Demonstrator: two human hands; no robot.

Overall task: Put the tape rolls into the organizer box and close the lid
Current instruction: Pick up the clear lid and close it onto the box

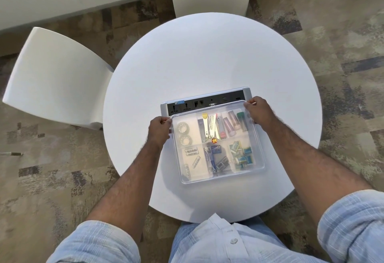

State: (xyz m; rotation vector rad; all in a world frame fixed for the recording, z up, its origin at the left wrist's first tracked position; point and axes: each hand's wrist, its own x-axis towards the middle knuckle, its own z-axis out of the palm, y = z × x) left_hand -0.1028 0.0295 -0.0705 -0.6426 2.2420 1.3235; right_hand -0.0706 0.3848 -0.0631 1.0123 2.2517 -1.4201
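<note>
Organizer box (220,176) sits on round white counter (187,65), translucent lid (218,138) lying over it.
Left hand (159,130) pinches lid's left edge, right hand (257,110) pinches lid's far-right corner.
Two tape rolls (184,134) inside box, far-left compartment.
Risk: lid lands skewed, one corner fails to seat; uneven press could slide box.
Power strip (205,101) touching box's far edge.
Two white chairs (56,75) beyond counter.

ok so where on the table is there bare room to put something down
Bare: the far half of the round table beyond the socket strip, and the near strip between the organizer box and the table's edge. Crowded: the box's sides, where the left hand and right hand hold the lid.
</note>
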